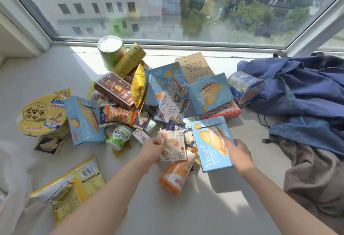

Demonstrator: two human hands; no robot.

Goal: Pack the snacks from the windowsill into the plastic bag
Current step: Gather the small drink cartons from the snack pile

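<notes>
A heap of snacks covers the white windowsill [186, 207]. My left hand [151, 150] pinches the left edge of a small white sachet [174, 146] printed with fruit. My right hand [239, 153] grips the right edge of a light-blue Yuogee biscuit box [211, 145], tilted at the near side of the heap. An orange pouch [175, 176] lies just below the sachet. The translucent white plastic bag [11, 175] bulges at the left edge, partly out of frame, with a yellow noodle packet [70, 188] lying beside it.
More blue Yuogee boxes [84, 121] [211, 93], a yellow noodle bowl [42, 115], a green cup [111, 52], a brown box [114, 89] and a paper bag [195, 67] fill the sill. Blue and brown clothes [307, 104] lie at the right. The window glass [167, 6] stands behind.
</notes>
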